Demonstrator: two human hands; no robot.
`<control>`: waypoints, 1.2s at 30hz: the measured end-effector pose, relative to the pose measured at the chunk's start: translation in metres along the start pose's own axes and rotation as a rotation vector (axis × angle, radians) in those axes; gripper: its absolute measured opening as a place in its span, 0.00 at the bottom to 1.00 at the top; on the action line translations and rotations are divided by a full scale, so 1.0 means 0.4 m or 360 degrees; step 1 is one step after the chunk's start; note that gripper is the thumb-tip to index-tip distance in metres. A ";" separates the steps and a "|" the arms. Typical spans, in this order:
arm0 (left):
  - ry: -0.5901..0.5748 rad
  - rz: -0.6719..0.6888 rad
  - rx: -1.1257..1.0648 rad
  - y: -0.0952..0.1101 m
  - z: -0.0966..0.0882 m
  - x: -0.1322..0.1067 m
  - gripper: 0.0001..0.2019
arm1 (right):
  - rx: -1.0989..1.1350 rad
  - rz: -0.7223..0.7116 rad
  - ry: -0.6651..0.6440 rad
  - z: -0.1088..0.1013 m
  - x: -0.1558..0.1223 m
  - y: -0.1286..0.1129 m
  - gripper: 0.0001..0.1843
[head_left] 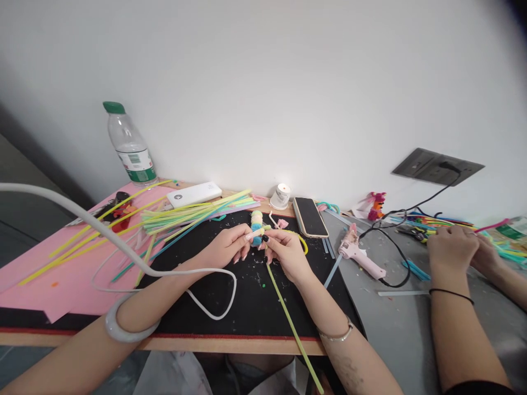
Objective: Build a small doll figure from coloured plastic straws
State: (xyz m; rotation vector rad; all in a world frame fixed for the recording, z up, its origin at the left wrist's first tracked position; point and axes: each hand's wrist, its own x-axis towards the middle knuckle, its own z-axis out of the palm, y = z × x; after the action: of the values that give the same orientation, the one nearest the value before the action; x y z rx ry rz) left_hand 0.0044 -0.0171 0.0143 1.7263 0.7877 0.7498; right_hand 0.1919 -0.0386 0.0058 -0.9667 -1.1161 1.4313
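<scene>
Left hand [237, 242], right hand [285, 251], blue-yellow fuzzy piece [256, 218] apparently pinched between

Here's the fuzzy yellow-and-blue piece [256, 221], banded, mid-scene, partly hidden | slender yellow-green stem [295, 329] slants near and right!
</scene>
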 end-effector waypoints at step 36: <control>0.0025 0.0003 -0.0081 -0.007 0.010 0.001 0.13 | -0.0031 -0.0051 0.0000 -0.004 0.002 -0.002 0.13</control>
State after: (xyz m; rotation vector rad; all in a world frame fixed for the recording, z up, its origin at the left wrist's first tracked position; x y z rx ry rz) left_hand 0.0073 -0.0184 0.0108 1.6777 0.7714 0.7789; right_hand 0.1936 -0.0375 0.0060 -0.9582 -1.1427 1.3970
